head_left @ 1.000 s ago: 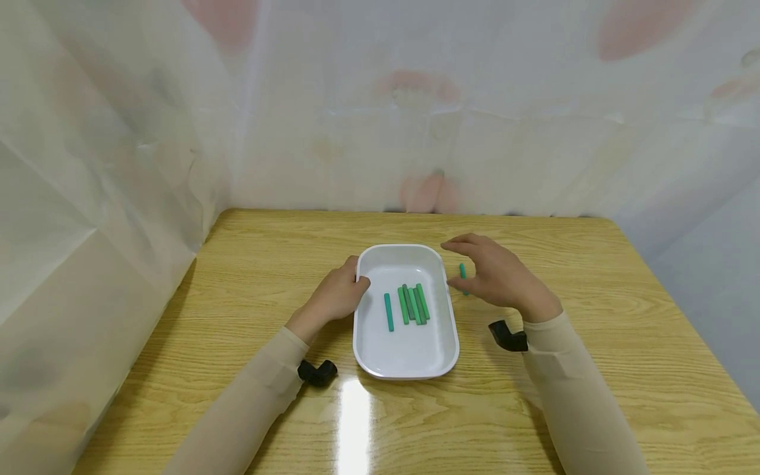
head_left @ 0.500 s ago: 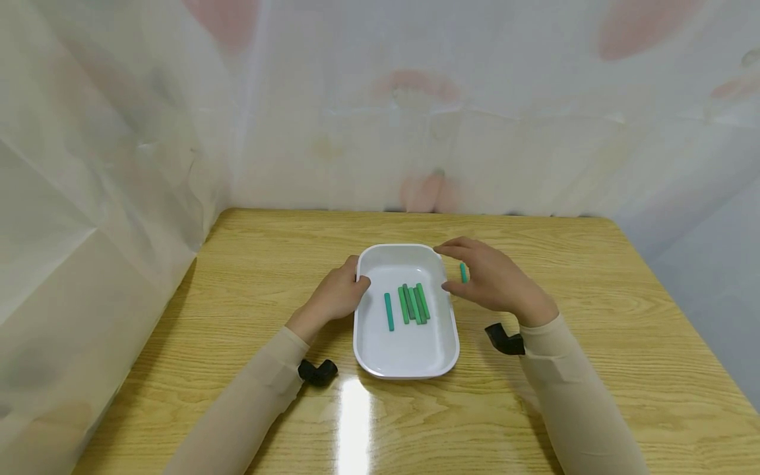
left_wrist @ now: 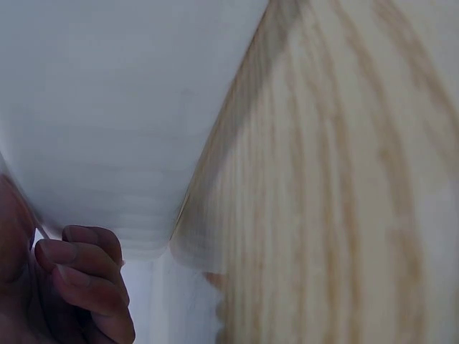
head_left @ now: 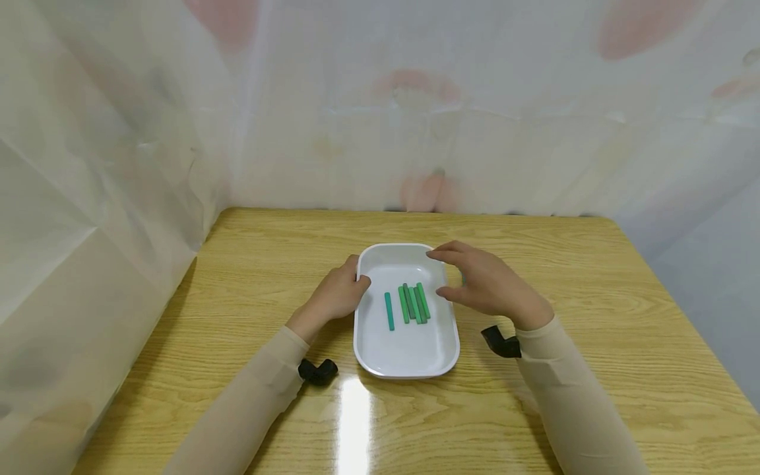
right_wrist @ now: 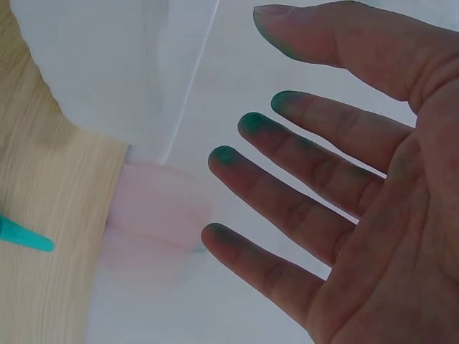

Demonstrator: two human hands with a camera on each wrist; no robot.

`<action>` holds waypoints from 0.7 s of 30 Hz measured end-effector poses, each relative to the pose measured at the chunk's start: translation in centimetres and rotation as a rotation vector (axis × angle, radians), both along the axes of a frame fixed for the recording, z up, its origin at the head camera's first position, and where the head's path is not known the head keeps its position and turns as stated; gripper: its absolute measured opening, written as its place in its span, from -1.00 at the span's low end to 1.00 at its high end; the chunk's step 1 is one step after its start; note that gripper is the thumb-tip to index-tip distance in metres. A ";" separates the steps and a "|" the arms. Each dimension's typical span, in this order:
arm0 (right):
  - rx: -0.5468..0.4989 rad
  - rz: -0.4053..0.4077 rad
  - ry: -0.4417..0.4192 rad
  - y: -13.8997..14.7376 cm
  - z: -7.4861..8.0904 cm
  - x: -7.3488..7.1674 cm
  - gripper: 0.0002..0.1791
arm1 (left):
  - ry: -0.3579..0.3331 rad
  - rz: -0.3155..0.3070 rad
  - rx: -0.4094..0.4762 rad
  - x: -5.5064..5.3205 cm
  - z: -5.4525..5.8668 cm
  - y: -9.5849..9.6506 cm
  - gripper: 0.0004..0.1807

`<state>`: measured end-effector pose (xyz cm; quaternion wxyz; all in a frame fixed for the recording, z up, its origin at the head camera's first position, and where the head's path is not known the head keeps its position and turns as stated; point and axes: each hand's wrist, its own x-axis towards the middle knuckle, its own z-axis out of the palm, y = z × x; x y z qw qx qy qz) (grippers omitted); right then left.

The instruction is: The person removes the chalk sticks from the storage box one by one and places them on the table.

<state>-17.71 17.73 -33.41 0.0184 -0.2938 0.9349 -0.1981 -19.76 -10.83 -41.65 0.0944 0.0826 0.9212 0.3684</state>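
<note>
A white rectangular tray sits on the table in the head view. In it lies a teal chalk stick, left of a cluster of several green and grey-green chalk sticks. My left hand grips the tray's left rim, thumb over the edge; its curled fingers show in the left wrist view. At the right rim hovers my right hand, fingers spread and holding nothing, green dust on the fingertips. Another teal chalk stick lies on the table, mostly hidden behind that hand in the head view.
The wood-grain table extends around the tray on all sides. Behind it and at the left hang pale sheets with faint pink patterns. A black bent piece is attached at each wrist, the right one low over the table.
My right hand has moved left and slightly toward me, its fingertips now over the tray's right rim, covering more of the loose teal chalk stick. The left hand and tray stay put.
</note>
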 end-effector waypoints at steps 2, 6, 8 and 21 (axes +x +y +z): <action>0.008 -0.001 -0.013 -0.2 -0.1 0.0 -0.31 | -0.002 -0.001 0.002 0.0 0.0 0.0 -0.44; 0.030 0.008 -0.027 -0.6 -0.3 0.1 -0.30 | -0.007 0.002 0.008 0.0 0.0 0.0 -0.44; 0.042 0.017 -0.023 -0.7 -0.4 0.1 -0.30 | -0.011 0.005 0.009 0.1 0.0 0.0 -0.44; 0.073 0.049 -0.061 -1.6 -1.3 0.0 -0.31 | -0.008 0.007 0.003 0.0 0.0 0.0 -0.44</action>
